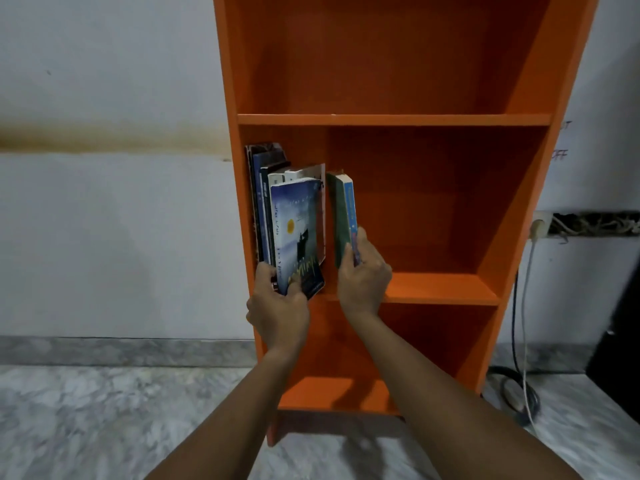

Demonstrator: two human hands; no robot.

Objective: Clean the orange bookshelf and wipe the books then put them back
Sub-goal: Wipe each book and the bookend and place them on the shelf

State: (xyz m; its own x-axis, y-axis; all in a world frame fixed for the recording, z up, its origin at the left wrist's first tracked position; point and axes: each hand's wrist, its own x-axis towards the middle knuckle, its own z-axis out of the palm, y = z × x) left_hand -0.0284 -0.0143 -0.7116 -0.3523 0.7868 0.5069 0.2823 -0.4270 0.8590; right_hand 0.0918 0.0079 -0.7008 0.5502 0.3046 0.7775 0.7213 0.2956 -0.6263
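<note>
orange bookshelf (394, 119) stands against a pale wall, on a marbled floor (86, 420). middle shelf holds a row of upright books (265, 202) packed at its left end, against the left side panel. left hand (278, 304) grips the blue-cover book (299, 233) at its lower corner, fingers curled round the bottom edge; this book sits at the front of the row, tilted slightly, lower end at the shelf lip. right hand (363, 278) holds the green book (344, 216) by its lower end, thumb up along the blue spine, fingers wrapped behind. green book upright, just right of the row, a narrow gap between them. cannot tell if its base rests on the shelf board. top and bottom compartments show only orange board. wall socket (540, 226) with white cable (527, 306) to the right of the shelf; cables coil on the floor below.
</note>
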